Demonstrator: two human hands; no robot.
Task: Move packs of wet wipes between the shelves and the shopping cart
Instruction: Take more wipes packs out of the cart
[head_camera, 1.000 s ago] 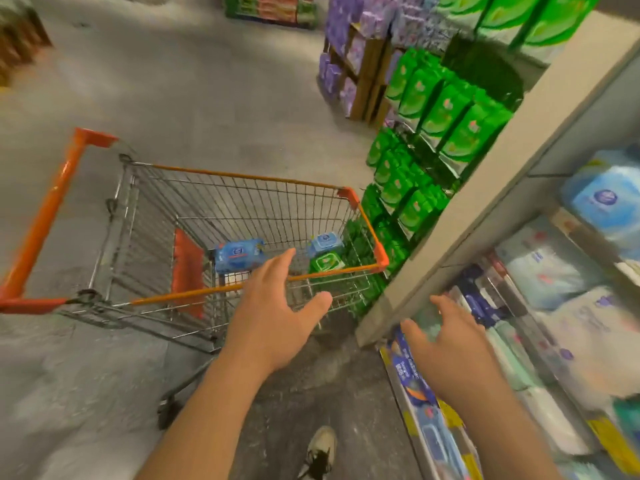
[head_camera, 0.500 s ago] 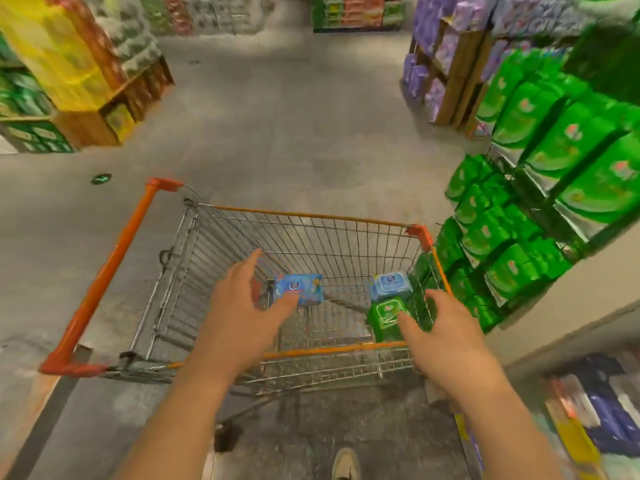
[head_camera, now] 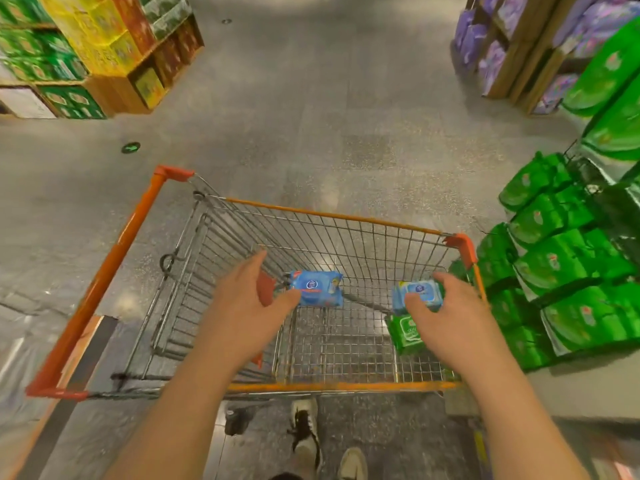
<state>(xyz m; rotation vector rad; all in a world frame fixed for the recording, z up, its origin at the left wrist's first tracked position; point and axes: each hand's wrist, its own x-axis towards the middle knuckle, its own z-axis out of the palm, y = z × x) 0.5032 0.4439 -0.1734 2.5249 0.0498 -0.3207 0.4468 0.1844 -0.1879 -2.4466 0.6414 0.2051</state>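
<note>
A wire shopping cart [head_camera: 332, 216] with orange trim stands in front of me. Inside lie a blue pack of wet wipes [head_camera: 318, 289], a light-blue pack [head_camera: 420, 291] and a green pack [head_camera: 403, 332] below it. My left hand [head_camera: 242, 306] reaches into the cart with its fingers spread. Its thumb tip is at the blue pack's left edge. My right hand [head_camera: 453, 323] has thumb and fingers wrapped around the light-blue pack, which sits on top of the green one.
Stacked green packages [head_camera: 561, 268] fill the display close to the cart's right side. A grey shelf ledge [head_camera: 588, 386] juts out at lower right. Purple goods [head_camera: 491, 53] stand far right, yellow and green boxes [head_camera: 97, 53] far left. My shoes [head_camera: 308, 434] are under the cart's near rim.
I have turned from the shelf to face the cart. Both hands have gone down into the basket. The right hand has closed around the light-blue pack and the left has reached the blue one.
</note>
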